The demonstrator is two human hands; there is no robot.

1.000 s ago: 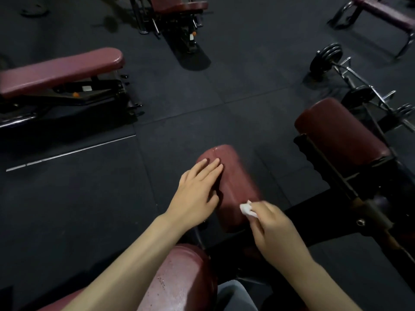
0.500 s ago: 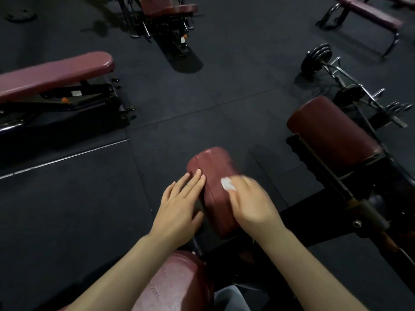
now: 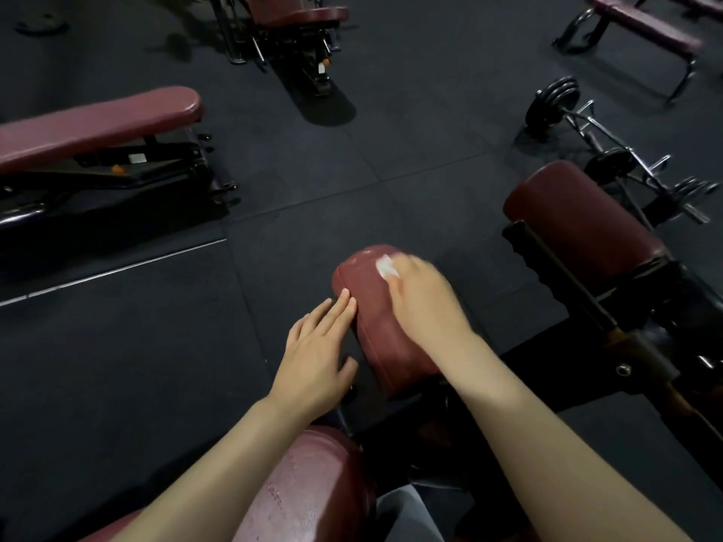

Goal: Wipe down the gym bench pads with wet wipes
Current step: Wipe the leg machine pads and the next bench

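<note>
Both hands work the small pad (image 3: 377, 326): the right hand (image 3: 424, 303) presses a balled wet wipe (image 3: 386, 266) to its far end, while the left hand (image 3: 315, 356) rests straight fingers along its left edge. With so little wipe showing, it could slip from under the fingers, and the sides might go unwiped.

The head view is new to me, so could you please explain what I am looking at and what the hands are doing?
The picture comes from a camera worn on a person's head, looking down at their own arms in a gym. The right hand presses a white wet wipe on the far end of a small dark red pad. The left hand lies flat, fingertips touching the pad's left edge. Around them on the black floor stand other red benches, such as a flat bench, and a barbell at right.
</note>
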